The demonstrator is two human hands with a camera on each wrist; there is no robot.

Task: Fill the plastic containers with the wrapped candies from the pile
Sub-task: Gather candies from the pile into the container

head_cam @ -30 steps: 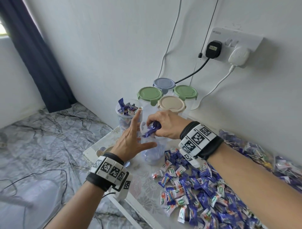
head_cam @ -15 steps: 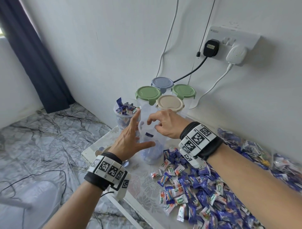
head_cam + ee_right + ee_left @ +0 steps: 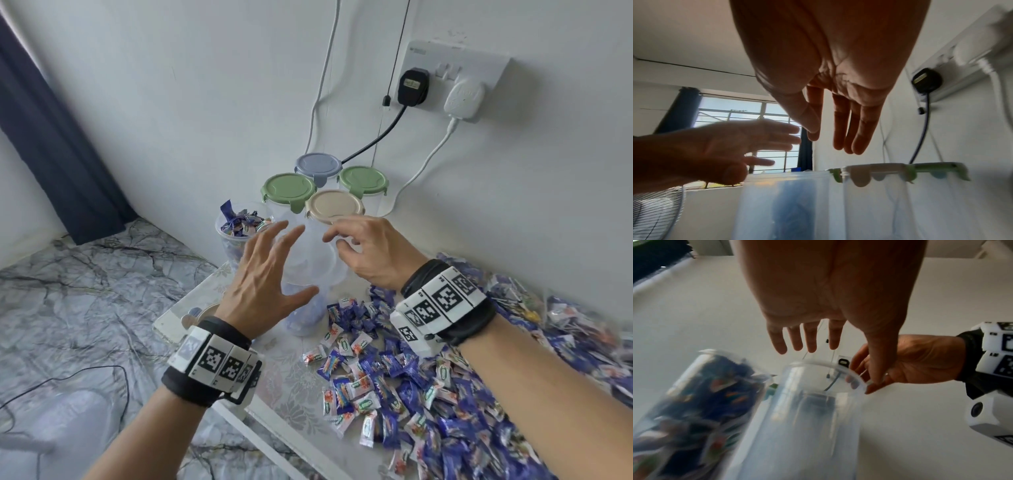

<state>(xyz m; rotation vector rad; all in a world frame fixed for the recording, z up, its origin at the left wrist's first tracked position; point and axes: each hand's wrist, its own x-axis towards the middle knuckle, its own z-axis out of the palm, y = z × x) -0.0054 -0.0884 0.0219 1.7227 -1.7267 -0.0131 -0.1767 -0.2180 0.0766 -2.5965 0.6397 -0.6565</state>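
An open clear container stands at the table's left end with a few blue candies at its bottom. My left hand hovers at its left side, fingers straight and spread, thumb near the rim; I cannot tell whether it touches. My right hand hangs just right of the rim, fingers relaxed, holding nothing. In the right wrist view its fingers point down above the container. The pile of wrapped candies covers the table to the right.
A clear container heaped with candies stands just left of the open one. Behind are several lidded containers, green, beige and blue-grey. Cables hang from a wall socket. The table edge runs close below my left wrist.
My right hand has let a purple candy fall into the open container and has drawn back empty. My left hand has spread its fingers and lifted from the container's side.
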